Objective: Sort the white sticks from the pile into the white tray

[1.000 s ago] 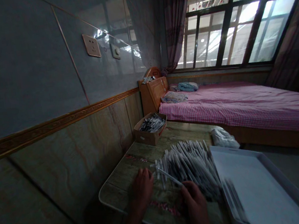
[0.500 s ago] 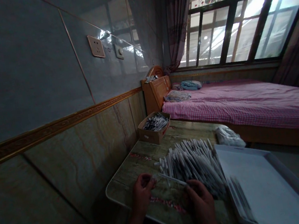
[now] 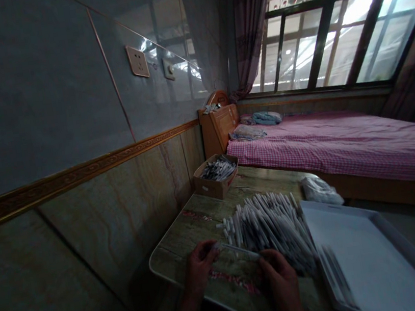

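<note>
A thin, pale pen [image 3: 239,250] spans the gap between my two hands, slightly tilted down to the right. My left hand [image 3: 200,263] has its fingertips pinched at the pen's left end; any small part there is too blurred to make out. At the other end, the thumb and fingers of my right hand [image 3: 280,271] are closed on the pen. Just beyond the hands lies a big heap of similar white pens [image 3: 265,222], spread across the table [image 3: 177,247].
Right of the heap sits a shallow white tray [image 3: 384,259] with several pens along its left side. A cardboard box [image 3: 212,190] full of thin dark-and-white pieces stands by the wall. A clear plastic bag [image 3: 320,190] lies at the far edge, near a bed [image 3: 328,138].
My left fingertips have come together with the pen's left end, where a small gap showed before. The right hand keeps its hold. The view has shifted slightly.
</note>
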### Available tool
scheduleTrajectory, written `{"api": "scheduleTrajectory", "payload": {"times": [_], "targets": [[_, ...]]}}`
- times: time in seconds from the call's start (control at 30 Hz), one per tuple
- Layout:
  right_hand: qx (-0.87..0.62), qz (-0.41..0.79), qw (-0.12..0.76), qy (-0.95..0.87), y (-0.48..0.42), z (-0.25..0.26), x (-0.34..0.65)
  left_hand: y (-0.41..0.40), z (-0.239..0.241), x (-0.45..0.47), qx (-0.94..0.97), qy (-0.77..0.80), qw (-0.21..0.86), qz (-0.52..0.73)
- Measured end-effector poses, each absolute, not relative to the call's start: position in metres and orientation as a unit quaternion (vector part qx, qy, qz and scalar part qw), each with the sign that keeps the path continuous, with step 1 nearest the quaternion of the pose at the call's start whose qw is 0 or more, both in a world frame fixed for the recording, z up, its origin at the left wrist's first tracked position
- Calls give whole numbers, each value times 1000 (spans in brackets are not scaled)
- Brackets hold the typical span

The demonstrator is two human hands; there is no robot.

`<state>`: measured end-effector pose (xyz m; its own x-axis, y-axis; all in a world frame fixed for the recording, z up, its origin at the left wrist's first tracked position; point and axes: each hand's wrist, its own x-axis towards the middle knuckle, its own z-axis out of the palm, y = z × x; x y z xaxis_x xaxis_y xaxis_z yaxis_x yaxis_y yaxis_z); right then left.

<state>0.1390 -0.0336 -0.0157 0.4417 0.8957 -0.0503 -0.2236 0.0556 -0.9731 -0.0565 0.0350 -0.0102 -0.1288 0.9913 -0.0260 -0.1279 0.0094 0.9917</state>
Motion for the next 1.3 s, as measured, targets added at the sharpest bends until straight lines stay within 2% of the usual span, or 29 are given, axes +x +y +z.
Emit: {"api": "scheduleTrajectory", "payload": {"times": [0.23,0.53,0.8,0.93,1.3], "targets": [[-563,372,639,-369,-35,-17,139,31,-7,-59,446,507,518,525],[-572,219,531,-586,-41,-17,138,27,-9,-64,439,486,523,545],[-559,148,485,-656,-42,-23,134,27,-5,-63,415,493,531,550],[-565,157,492,-643,-42,-16,136,25,1,-62,427,488,532,544],[-603,272,495,-564,-40,-12,138,27,-9,-64,442,472,548,531]]}}
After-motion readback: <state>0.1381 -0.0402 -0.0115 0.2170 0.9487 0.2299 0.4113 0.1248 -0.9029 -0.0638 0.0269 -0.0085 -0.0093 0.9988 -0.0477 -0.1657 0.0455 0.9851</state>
